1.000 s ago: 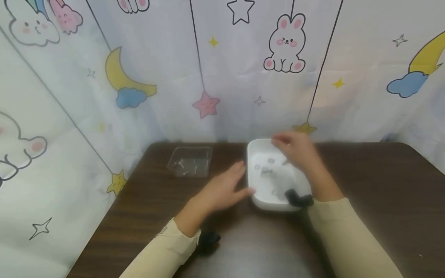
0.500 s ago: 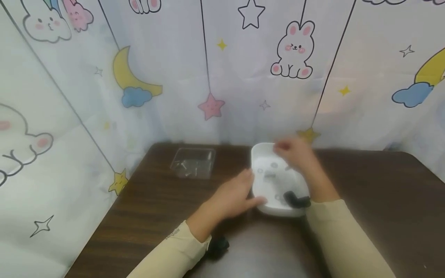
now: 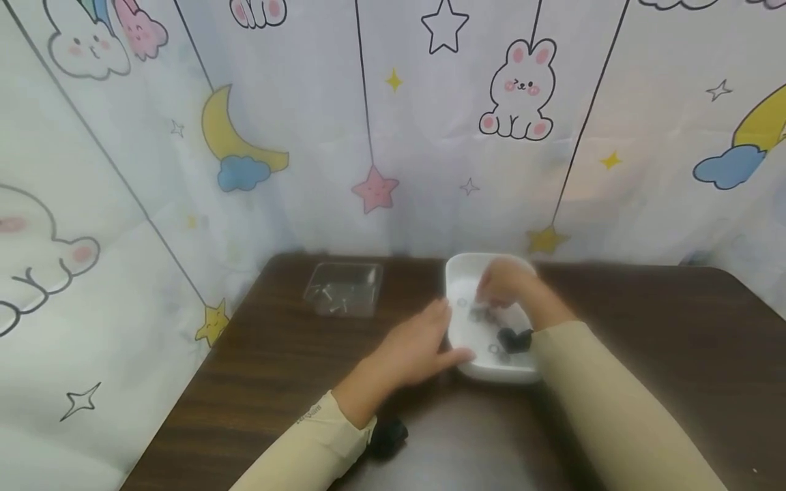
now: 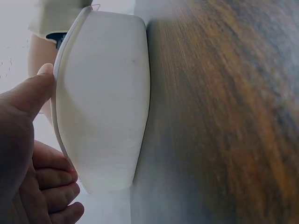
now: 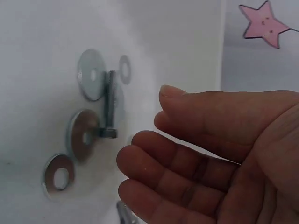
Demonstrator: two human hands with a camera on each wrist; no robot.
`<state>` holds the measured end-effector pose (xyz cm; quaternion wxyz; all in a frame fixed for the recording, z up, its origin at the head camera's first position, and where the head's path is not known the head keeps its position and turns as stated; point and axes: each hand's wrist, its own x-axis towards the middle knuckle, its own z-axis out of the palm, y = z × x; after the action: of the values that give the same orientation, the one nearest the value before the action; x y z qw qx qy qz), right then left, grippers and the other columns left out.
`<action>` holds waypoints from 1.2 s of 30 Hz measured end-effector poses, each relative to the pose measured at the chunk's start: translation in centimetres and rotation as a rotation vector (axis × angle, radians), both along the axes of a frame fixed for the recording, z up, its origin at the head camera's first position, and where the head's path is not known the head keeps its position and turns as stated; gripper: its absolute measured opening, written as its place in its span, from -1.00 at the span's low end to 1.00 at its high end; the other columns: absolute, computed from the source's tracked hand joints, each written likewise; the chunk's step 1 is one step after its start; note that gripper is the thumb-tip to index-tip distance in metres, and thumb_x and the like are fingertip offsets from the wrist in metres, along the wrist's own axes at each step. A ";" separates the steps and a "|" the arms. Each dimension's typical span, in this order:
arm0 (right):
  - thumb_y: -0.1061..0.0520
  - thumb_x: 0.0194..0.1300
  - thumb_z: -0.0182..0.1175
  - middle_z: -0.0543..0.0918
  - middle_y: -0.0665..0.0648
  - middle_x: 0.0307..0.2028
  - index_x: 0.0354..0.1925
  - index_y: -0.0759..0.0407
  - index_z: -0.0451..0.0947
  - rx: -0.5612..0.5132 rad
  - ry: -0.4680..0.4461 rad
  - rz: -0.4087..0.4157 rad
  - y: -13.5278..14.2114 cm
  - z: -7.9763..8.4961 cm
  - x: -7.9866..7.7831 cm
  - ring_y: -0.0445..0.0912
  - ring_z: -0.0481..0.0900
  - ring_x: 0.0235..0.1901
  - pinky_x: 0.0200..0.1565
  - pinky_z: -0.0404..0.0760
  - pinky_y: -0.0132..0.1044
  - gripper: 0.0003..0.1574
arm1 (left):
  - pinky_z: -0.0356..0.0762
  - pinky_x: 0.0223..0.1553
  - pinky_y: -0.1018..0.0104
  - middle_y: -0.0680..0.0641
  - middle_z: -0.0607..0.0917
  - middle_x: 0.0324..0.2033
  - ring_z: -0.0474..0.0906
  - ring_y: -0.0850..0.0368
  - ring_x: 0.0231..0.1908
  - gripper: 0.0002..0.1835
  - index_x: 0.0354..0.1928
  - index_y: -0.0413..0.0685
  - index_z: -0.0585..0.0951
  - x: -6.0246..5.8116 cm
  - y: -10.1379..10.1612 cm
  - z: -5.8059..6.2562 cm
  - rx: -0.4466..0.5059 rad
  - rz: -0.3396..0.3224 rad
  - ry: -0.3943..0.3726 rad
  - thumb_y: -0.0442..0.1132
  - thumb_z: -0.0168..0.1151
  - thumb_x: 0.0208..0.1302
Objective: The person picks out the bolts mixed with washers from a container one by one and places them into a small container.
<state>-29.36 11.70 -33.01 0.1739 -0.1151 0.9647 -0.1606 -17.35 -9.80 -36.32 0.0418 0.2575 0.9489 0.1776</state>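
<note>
A white tray (image 3: 457, 341) stands on the table, and my left hand (image 3: 410, 346) rests along its left side with the fingers fairly straight. In the left wrist view the thumb touches the rim of that tray (image 4: 103, 93). Inside the tray, my right hand (image 3: 508, 283) is lowered over small metal parts. The right wrist view shows its loosely bent fingers with nothing visible between them. Beside the fingertips lie a bolt (image 5: 110, 100), two broad washers (image 5: 75, 142) and a smaller washer (image 5: 48, 176). Another metal piece (image 5: 124, 213) is partly cut off below.
A clear plastic box (image 3: 356, 273) holding several screws (image 3: 328, 294) stands to the left of the tray on the dark wooden table (image 3: 270, 361). A printed curtain (image 3: 424, 150) hangs behind the table's far edge.
My right hand has come down from the tray's far rim into the tray. The left hand has come up against the tray's left side. The head view has shifted slightly.
</note>
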 end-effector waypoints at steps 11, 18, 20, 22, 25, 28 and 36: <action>0.10 0.04 0.37 0.71 0.06 -0.55 -0.35 0.16 0.73 0.009 -0.063 0.047 0.2 -1.1 -0.1 -0.14 0.63 -0.56 -0.48 0.62 -0.39 -0.82 | 0.08 0.49 0.10 -0.08 -0.02 0.56 -0.06 0.05 0.53 0.07 0.56 -0.08 -0.01 0.0 0.0 -0.1 0.002 -0.004 0.011 0.49 -0.05 0.25; 0.15 -0.03 0.39 0.70 0.09 -0.55 -0.39 0.17 0.71 -0.005 -0.078 0.033 -0.1 -1.2 0.3 -0.13 0.61 -0.56 -0.48 0.60 -0.38 -0.84 | 0.07 0.50 0.10 -0.08 -0.02 0.55 -0.07 0.06 0.53 0.08 0.55 -0.09 0.00 -0.1 -0.1 -0.4 0.006 -0.008 0.017 0.51 -0.07 0.24; 0.16 -0.03 0.39 0.69 0.09 -0.56 -0.40 0.16 0.70 0.004 -0.080 0.032 -0.2 -1.1 0.4 -0.13 0.60 -0.56 -0.47 0.61 -0.38 -0.86 | 0.07 0.50 0.10 -0.08 -0.02 0.55 -0.08 0.06 0.53 0.08 0.55 -0.09 0.00 0.0 -0.1 -0.4 0.005 -0.007 0.021 0.51 -0.08 0.24; 0.15 -0.01 0.39 0.69 0.09 -0.56 -0.41 0.17 0.69 0.011 -0.091 0.032 -0.2 -1.1 0.4 -0.12 0.61 -0.56 -0.47 0.61 -0.36 -0.87 | 0.07 0.50 0.10 -0.08 -0.02 0.55 -0.08 0.06 0.53 0.08 0.55 -0.09 0.00 0.0 -0.1 -0.4 0.006 -0.007 0.019 0.51 -0.08 0.24; 0.15 0.02 0.39 0.70 0.12 -0.55 -0.42 0.21 0.67 -0.009 -0.135 0.011 -0.3 -1.2 0.3 -0.10 0.64 -0.56 -0.46 0.65 -0.33 -0.85 | 0.07 0.50 0.10 -0.08 -0.03 0.55 -0.08 0.06 0.53 0.07 0.55 -0.09 0.00 0.0 0.0 -0.4 0.007 -0.007 0.013 0.50 -0.08 0.25; 0.16 0.04 0.39 0.71 0.15 -0.56 -0.43 0.24 0.66 -0.042 -0.182 -0.009 -0.4 -1.3 0.3 -0.08 0.67 -0.57 -0.44 0.70 -0.30 -0.85 | 0.08 0.49 0.09 -0.09 -0.02 0.55 -0.07 0.05 0.53 0.07 0.55 -0.11 0.01 -0.1 0.0 -0.3 0.015 -0.009 0.012 0.49 -0.06 0.26; 0.12 0.08 0.30 0.71 0.18 -0.54 -0.49 0.30 0.63 -0.045 -0.203 -0.012 -0.6 -1.3 0.5 -0.05 0.68 -0.57 -0.43 0.72 -0.25 -0.77 | 0.06 0.49 0.09 -0.08 -0.03 0.55 -0.07 0.05 0.53 0.07 0.55 -0.08 -0.01 0.0 -0.1 -0.3 0.015 -0.006 0.012 0.51 -0.08 0.25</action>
<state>-28.86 11.08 -34.34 0.2671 -0.0963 0.9390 -0.1943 -17.38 -9.88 -36.60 0.0349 0.2619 0.9469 0.1833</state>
